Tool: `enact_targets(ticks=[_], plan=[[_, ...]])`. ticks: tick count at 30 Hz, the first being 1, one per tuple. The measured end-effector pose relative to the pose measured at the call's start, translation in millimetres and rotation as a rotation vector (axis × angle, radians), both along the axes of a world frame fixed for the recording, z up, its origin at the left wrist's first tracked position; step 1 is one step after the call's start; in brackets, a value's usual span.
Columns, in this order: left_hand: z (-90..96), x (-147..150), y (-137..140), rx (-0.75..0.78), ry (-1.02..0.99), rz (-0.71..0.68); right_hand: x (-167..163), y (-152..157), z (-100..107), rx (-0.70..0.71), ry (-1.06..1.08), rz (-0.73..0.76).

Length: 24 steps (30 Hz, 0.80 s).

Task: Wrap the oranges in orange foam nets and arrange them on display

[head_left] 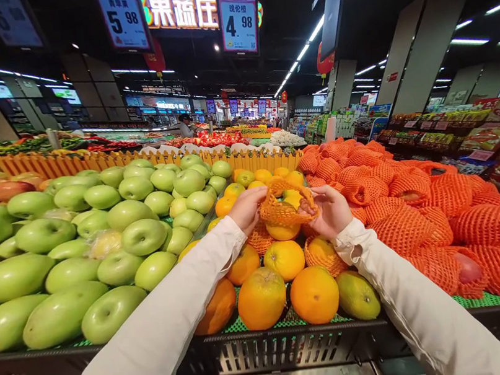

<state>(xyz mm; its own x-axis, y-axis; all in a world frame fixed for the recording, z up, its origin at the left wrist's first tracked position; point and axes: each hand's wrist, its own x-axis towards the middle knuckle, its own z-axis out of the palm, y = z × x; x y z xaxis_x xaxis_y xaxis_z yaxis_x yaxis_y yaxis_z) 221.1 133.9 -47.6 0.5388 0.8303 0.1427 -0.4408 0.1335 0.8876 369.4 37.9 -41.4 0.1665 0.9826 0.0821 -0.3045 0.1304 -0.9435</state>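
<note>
Between my two hands an orange foam net sleeve (286, 202) is stretched into an open ring. My left hand (248, 209) pinches its left side, and my right hand (328, 210) grips the right side. Through and under the ring, oranges (284, 260) show in a pile; I cannot tell whether one sits inside the sleeve. More foam netting (261, 238) lies below my left hand. Under my right hand, another orange in a net sleeve (323, 255) rests on the pile. Bare oranges line the front of the display.
Green apples (109, 252) are heaped on the left. Fruit in red foam nets (404, 214) fills the right side. A dark display edge (281, 333) runs along the front, and a yellow picket divider (250, 162) stands behind. Price signs (238, 10) hang overhead. A person (185, 126) is far back.
</note>
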Motion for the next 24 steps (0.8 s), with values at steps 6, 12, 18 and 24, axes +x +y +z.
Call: enact_targets(ticks=[6, 12, 18, 24], plan=[[-12.9, 6, 11, -0.108, 0.28, 0.094, -4, 8, -3, -0.355, -0.136, -0.206], [-29.6, 7, 26, 0.033, 0.484, 0.109, -1, 15, -9, -0.502, -0.315, -0.197], [-29.6, 4, 28, 0.252, 0.617, 0.143, 0, 14, -14, -0.58, -0.42, -0.184], [-18.6, 6, 13, 0.383, 0.321, 0.061, 1, 9, -22, -0.446, -0.472, -0.13]])
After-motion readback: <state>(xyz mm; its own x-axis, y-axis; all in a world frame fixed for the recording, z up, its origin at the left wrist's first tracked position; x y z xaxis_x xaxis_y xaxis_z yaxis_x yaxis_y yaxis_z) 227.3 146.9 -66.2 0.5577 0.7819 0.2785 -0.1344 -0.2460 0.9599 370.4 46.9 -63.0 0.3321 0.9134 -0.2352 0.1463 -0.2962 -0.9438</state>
